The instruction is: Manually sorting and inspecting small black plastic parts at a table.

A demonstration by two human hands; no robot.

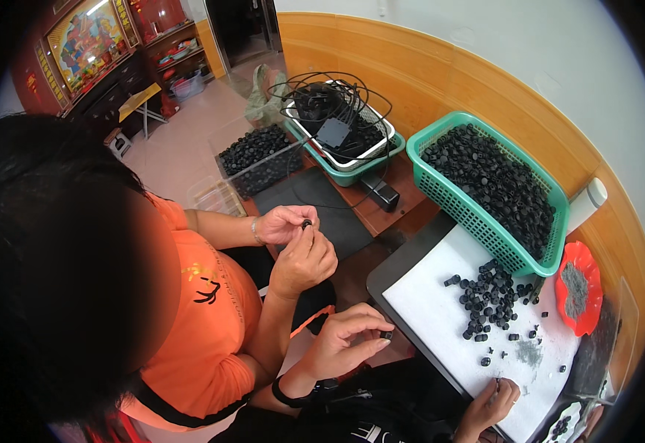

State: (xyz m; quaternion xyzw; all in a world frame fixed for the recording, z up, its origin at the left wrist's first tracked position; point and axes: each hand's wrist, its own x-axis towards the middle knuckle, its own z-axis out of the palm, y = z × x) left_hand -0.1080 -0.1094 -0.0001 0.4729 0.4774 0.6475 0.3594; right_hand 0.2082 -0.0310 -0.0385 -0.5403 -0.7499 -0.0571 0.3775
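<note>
My left hand [343,341], a black band at its wrist, pinches a small round black plastic part [386,335] between thumb and fingertips, just off the table's left edge. Low on the white work surface [430,277], my right hand [494,404] has its fingers pressed together around something dark and tiny, too small to make out. Beyond that hand lies a loose pile of small black plastic parts [489,299], with several strays nearer to me. A patch of grey powder [529,354] marks the surface beside them.
A green basket [478,235] full of black parts stands at the back. Beside it are a red dish [592,284] of grey material and a white cylinder [587,203]. On the left, a person in orange [204,295] holds a small black part near a clear bin [263,173] and a cable-filled white basket [370,111].
</note>
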